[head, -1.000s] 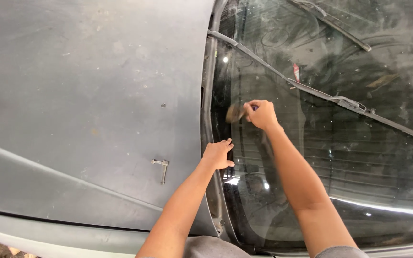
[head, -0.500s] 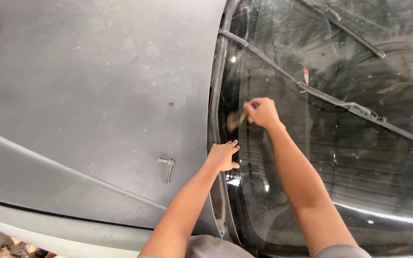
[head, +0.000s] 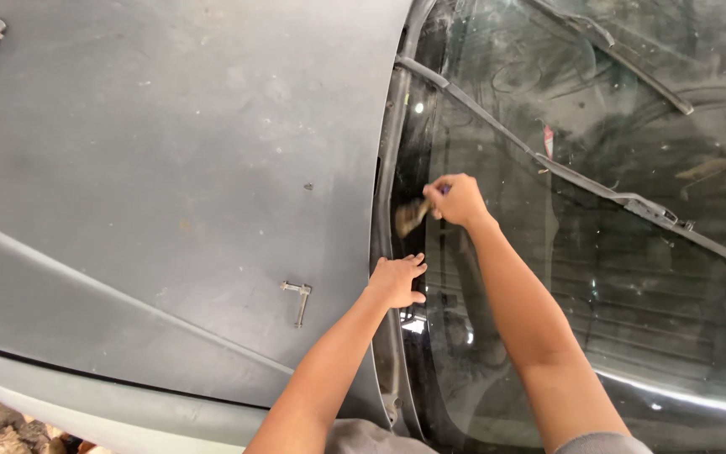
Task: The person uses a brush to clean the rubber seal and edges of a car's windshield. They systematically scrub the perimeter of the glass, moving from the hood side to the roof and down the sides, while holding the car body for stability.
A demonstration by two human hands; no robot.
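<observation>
right hand (head: 459, 200) gripping what looks like a brush (head: 411, 216) at windshield (head: 598, 277) edge | left hand (head: 397, 280) flat, fingers spread, on hood (head: 170, 168)

left hand (head: 397, 280) flat, fingers spread, right hand (head: 459, 200) fisted, pinching

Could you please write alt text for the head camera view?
The right hand holds a small brush at the windshield edge; the left hand rests flat on the trim beside a grey car hood.
</observation>
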